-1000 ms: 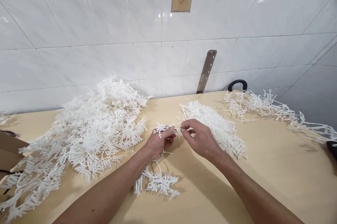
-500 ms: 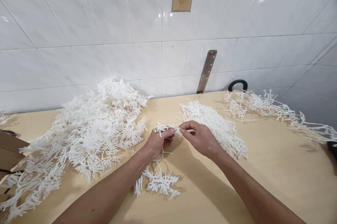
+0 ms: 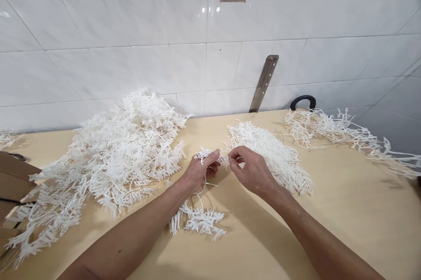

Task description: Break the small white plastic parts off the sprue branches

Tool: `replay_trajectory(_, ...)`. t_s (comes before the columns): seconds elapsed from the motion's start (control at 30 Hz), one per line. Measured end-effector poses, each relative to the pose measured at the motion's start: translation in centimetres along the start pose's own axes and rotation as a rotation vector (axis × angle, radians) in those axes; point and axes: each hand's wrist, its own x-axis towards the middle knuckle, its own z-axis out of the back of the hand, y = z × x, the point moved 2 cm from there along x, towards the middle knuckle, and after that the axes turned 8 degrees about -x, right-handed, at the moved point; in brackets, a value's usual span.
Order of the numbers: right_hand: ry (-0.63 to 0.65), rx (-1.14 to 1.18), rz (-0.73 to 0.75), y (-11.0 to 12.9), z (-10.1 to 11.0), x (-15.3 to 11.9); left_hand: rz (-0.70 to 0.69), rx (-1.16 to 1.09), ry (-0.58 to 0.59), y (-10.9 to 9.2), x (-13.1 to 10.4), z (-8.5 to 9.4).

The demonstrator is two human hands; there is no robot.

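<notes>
Left hand (image 3: pixel 197 171) holding sprig (image 3: pixel 201 154); right hand (image 3: pixel 251 170) working alongside, grip unclear; heap (image 3: pixel 128 148) apparently remaining unpicked, bits (image 3: pixel 266 141) lying detached.

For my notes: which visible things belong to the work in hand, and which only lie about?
Likely in the work:
left hand, gripping white sprig
right hand
left white pile
middle white heap
front white bunch
right white bunch

Apparently unrelated:
black loop
metal strip
brown box

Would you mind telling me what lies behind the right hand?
Behind the right hand, a pile of thin white strands lies on the pale tabletop. Whatever part of that pile the hand covers cannot be seen.
</notes>
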Motion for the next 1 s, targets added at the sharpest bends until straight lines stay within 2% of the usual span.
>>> replay_trajectory(0.1, 0.019, -0.028, 0.035, 0.0, -0.2, -0.2, -0.027, 0.005, -0.007, -0.1, 0.1, -0.1)
replay_trajectory(0.3, 0.036, -0.025, 0.014, 0.1, -0.2, -0.3, -0.063, 0.057, 0.043, -0.2, 0.1, -0.2)
replay_trajectory(0.53, 0.055, -0.044, 0.008, -0.2, -0.2, -0.3, -0.032, 0.071, 0.105, -0.2, 0.1, -0.1)
replay_trajectory(0.67, 0.067, -0.054, -0.011, -0.6, -0.1, -0.2, -0.011, 0.064, 0.089, -0.4, -0.1, -0.3)
replay_trajectory(0.87, 0.044, -0.066, 0.025, -1.1, -0.4, -0.4, -0.063, 0.104, 0.111, -0.5, -0.3, -0.4)
replay_trajectory(1.0, 0.042, -0.070, 0.045, -1.1, -0.7, -0.5, -0.086, 0.160, 0.073, -0.4, -0.2, -0.1)
